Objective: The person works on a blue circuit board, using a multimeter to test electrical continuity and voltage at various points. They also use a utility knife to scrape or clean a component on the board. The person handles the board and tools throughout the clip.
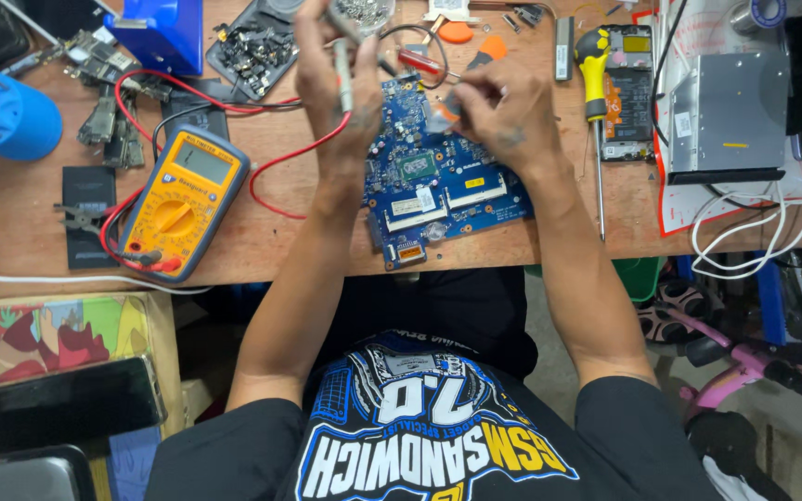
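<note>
A blue circuit board (438, 190) lies on the wooden workbench (271, 232) in front of me. My left hand (336, 83) is above the board's upper left corner, shut on a slim grey pen-like tool (343, 70) held upright. My right hand (503, 111) rests on the board's upper right part, fingers pinched on a small object with an orange handle (485, 51) sticking out behind it. What the fingertips touch on the board is hidden.
A yellow multimeter (183, 190) with red and black leads lies left of the board. A yellow-handled screwdriver (594, 102), an opened phone (628, 93) and a grey metal box (730, 116) sit to the right. Blue containers (2, 116) and loose parts fill the back left.
</note>
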